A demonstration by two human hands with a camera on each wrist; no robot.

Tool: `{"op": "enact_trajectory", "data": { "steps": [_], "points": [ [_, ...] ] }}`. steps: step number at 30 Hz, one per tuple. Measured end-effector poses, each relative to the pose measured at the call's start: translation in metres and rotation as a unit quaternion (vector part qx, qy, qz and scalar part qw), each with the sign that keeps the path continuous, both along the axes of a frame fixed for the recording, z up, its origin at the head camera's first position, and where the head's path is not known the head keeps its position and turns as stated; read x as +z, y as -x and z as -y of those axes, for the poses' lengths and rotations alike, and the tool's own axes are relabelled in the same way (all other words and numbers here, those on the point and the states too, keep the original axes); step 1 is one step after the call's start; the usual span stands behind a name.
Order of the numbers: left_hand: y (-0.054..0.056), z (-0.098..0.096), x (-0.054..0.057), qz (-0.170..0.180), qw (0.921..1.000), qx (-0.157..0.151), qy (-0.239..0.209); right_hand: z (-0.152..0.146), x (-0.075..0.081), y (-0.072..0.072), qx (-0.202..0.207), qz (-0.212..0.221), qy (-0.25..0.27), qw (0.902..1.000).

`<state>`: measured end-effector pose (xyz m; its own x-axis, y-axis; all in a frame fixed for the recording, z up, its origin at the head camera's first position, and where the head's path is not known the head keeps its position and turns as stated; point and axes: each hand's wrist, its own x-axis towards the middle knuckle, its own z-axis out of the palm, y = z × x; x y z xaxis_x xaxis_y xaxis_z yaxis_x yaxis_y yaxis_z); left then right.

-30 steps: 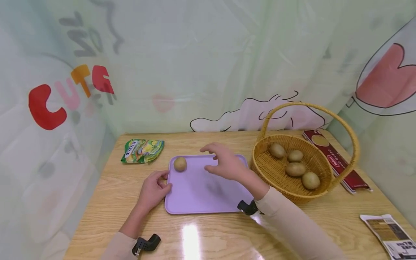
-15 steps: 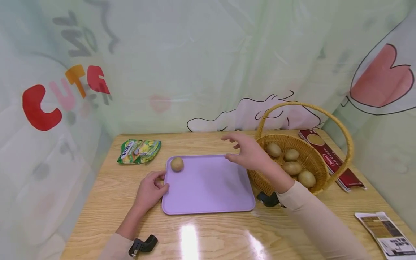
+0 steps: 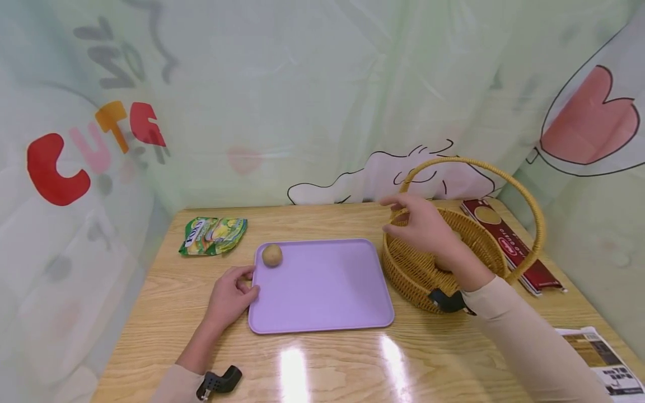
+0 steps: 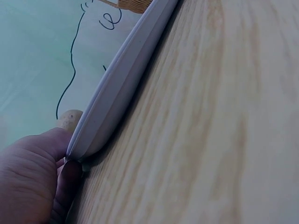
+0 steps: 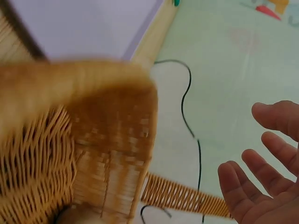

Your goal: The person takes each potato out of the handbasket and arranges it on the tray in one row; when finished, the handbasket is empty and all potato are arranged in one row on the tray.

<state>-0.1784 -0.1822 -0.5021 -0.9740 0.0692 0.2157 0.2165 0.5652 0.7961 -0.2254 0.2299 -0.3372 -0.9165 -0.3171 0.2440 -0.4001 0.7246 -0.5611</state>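
My left hand point(image 3: 229, 294) grips the left edge of a lilac tray point(image 3: 322, 291), thumb and fingers at its rim; the left wrist view shows the thumb point(image 4: 51, 142) right at the raised edge. One round potato point(image 3: 272, 255) sits in the tray's far left corner. Over the left part of a wicker basket point(image 3: 405, 282) hovers my right hand point(image 3: 425, 226), fingers spread and loosely bent, holding nothing. It covers most of the potatoes in the basket. Part of one potato point(image 5: 81, 215) shows low in the right wrist view.
The basket's tall handle point(image 3: 526, 196) arches above the right hand. A green candy bag point(image 3: 214, 235) lies at the back left. Behind the basket is a dark red package point(image 3: 509, 240), and a printed packet point(image 3: 602, 358) lies at the right front. A printed curtain point(image 3: 312, 101) hangs behind the table.
My right hand has moved right, from above the tray to above the basket, with nothing in it. The left hand stays at the tray's edge. The head view has shifted slightly.
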Motion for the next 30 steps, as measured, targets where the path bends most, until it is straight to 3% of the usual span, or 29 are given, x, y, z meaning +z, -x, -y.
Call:
{"op": "enact_trajectory", "data": {
  "steps": [13,19,30],
  "points": [
    [-0.002,0.002,0.001,0.003,1.0000,0.003,-0.005,-0.051,-0.002,0.015,-0.060,0.047,0.010,0.9971],
    [0.000,0.001,-0.002,-0.001,1.0000,0.000,-0.007,-0.067,-0.005,0.023,-0.084,0.055,-0.016,0.9948],
    [0.002,0.001,-0.003,-0.009,0.9998,-0.001,-0.016,-0.085,-0.025,0.051,-0.073,0.090,-0.066,0.9911]
  ]
}}
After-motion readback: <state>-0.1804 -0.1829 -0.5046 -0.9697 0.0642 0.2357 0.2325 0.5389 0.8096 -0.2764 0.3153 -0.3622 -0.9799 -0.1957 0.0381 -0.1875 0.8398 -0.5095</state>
